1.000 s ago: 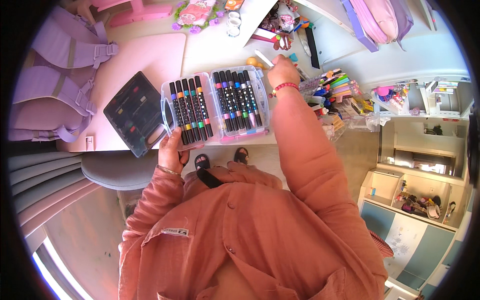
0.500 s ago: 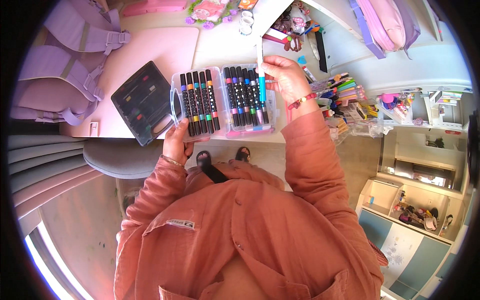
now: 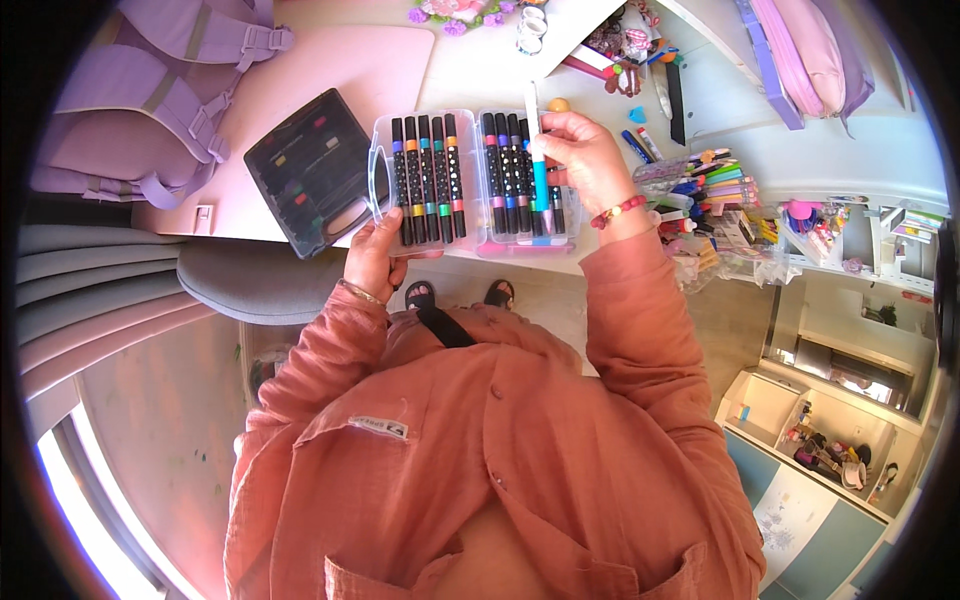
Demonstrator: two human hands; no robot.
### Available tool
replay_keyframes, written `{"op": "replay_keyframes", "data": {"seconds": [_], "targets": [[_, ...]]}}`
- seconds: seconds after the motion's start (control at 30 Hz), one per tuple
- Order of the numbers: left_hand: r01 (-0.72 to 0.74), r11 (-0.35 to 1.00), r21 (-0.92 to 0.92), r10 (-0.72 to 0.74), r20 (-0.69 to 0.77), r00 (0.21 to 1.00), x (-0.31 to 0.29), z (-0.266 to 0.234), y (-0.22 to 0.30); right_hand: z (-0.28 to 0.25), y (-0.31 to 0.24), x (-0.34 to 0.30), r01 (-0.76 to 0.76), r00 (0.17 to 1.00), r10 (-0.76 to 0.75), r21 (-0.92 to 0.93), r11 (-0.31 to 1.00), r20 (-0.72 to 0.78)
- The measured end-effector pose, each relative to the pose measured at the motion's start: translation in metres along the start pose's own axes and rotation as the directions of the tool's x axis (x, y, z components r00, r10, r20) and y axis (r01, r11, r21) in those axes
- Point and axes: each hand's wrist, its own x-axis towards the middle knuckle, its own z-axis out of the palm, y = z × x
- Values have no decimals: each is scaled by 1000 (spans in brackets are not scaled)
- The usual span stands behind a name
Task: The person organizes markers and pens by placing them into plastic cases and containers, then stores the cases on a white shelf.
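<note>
A clear plastic marker case lies opened flat near the desk's front edge. Black markers with coloured bands and dotted barrels stand side by side in its left half, and several more fill the right half. My left hand is closed on the case's near left corner, by its handle. Over the right half, my right hand pinches a white and blue marker upright in the picture. That marker and my fingers cover part of the row beneath.
A dark closed case rests just left of the clear one, on a pink mat. Piled pens and small items crowd the desk to the right. A lilac backpack is at far left, above a grey chair seat.
The whole view has shifted, moving the scene rightward and slightly up. Relative to the clear case, my right hand and the white and blue marker sit a little lower and further left.
</note>
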Motion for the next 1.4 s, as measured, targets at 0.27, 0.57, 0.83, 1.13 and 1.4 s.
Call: {"op": "replay_keyframes", "data": {"seconds": [0.27,0.57,0.83,1.13,1.4], "targets": [[12,999,40,-14,51,999,-1,0,4,43,32,-2,218,973,-226,-472,854,41],[-6,995,97,5,14,1000,-2,4,4,62,27,-2,221,961,-270,-753,619,60],[13,996,89,-15,23,1000,2,-2,-1,64,26,1,202,967,-244,-804,559,73],[16,998,62,-17,18,1000,-2,4,4,68,20,-2,185,967,-244,-846,500,67],[6,998,64,-8,30,1000,-1,1,3,70,14,-8,181,970,-228,-868,463,81]]}}
